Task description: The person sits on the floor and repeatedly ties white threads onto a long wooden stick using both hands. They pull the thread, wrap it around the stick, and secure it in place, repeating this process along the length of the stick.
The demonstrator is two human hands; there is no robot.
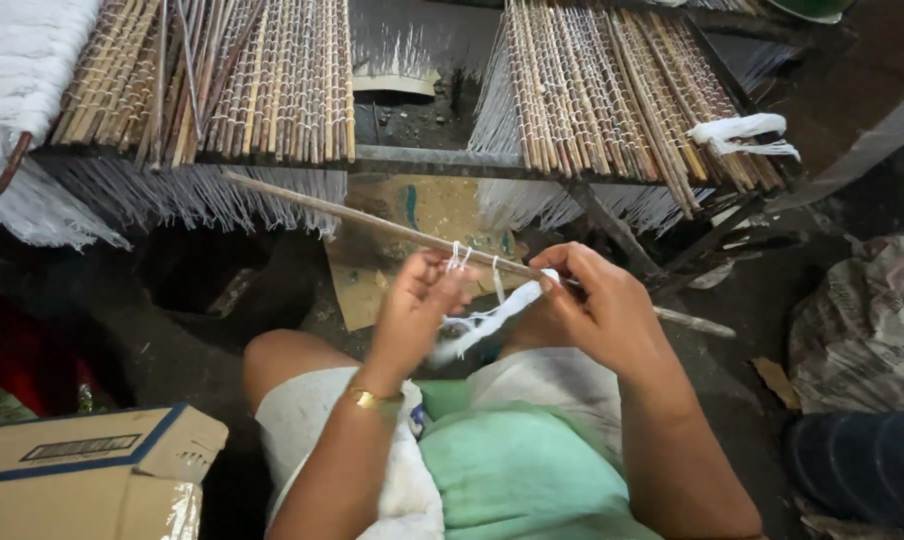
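Green cloth [517,470] on lap, dark gritty floor [752,300], stick racks [612,90] beyond.

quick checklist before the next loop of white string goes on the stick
1. Left hand on the white string: ok, pinched.
2. Right hand holding the thin stick: ok.
3. Loops already on the stick: ok, a couple tied.
4. String free of tangles: cannot tell, bundle partly hidden.
5. Stick's far end clear of the rack: ok, it passes below.
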